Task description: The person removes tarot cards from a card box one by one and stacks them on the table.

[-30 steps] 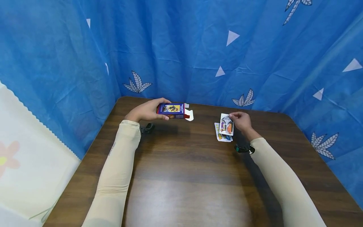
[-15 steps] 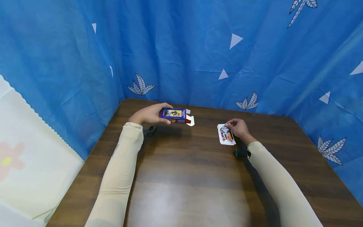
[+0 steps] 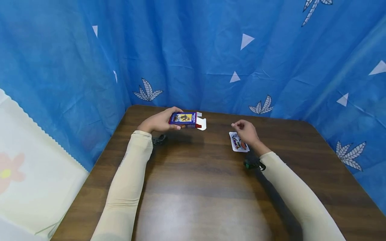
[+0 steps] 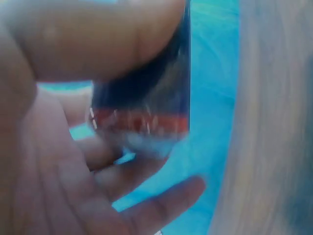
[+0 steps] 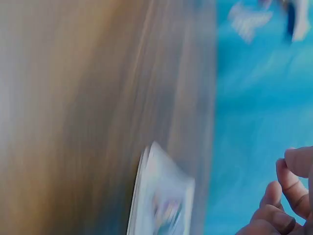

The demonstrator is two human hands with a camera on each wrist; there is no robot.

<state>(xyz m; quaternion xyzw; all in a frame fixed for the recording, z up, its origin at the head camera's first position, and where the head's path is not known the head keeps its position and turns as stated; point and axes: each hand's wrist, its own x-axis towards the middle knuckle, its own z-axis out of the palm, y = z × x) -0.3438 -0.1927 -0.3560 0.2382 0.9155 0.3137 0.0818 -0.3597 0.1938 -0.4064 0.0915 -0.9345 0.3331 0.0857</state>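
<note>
My left hand [image 3: 159, 121] holds a small blue and red card box [image 3: 184, 117] above the far part of the table, thumb along one side and fingers along the other. The box lies on its side in the air, its white end flap [image 3: 201, 123] folded out to the right. Blur hides the print on the box [image 4: 142, 100] in the left wrist view. A small stack of picture cards [image 3: 235, 142] with white borders lies on the table. Just above and right of it is my right hand [image 3: 247, 131], fingers loosely bent with nothing seen between them.
The brown wooden table [image 3: 193, 174] ends at a blue patterned curtain [image 3: 193, 60] along the back and sides. A pale cloth [image 3: 33, 167] with a flower print hangs at the left. Dark wrist cameras [image 3: 253, 164] are strapped beneath both wrists.
My right hand has laid a picture card on the stack, let go of it and lifted slightly away. My left hand still holds the box in nearly the same place.
</note>
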